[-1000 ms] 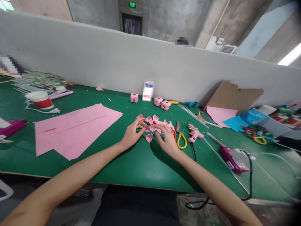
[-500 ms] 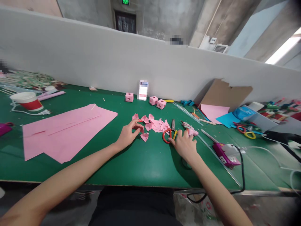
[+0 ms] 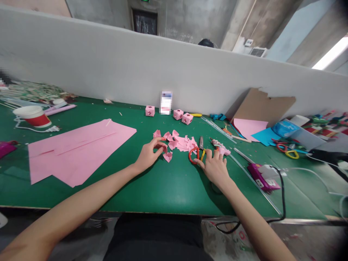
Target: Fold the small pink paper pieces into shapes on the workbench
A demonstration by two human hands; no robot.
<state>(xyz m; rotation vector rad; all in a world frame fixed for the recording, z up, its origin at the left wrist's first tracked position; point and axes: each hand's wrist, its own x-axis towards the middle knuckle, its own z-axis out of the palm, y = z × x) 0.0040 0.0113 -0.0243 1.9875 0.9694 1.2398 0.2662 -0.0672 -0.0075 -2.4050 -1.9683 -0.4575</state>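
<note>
A pile of small pink paper scraps (image 3: pixel 181 142) lies on the green table (image 3: pixel 163 185) in front of me. My left hand (image 3: pixel 148 156) rests at the pile's left edge, its thumb and forefinger pinched on a pink paper scrap (image 3: pixel 164 147); another folded scrap (image 3: pixel 168 157) lies just beside it. My right hand (image 3: pixel 215 167) lies flat with its fingers spread. Its fingertips touch the yellow handle of the red-and-yellow scissors (image 3: pixel 193 155) and reach near a pink glue gun (image 3: pixel 220 148).
A big pink paper sheet (image 3: pixel 73 148) lies at the left, a red cup (image 3: pixel 34 116) behind it. Three pink paper cubes (image 3: pixel 178 114) stand by the grey partition (image 3: pixel 108 69). A purple glue gun (image 3: pixel 262 177) with black cord, cardboard (image 3: pixel 262 106), coloured paper and more scissors (image 3: pixel 288 151) crowd the right.
My right hand left the scrap pile and moved right onto the scissors' handles. My left hand stayed at the pile and curled its fingers round a scrap.
</note>
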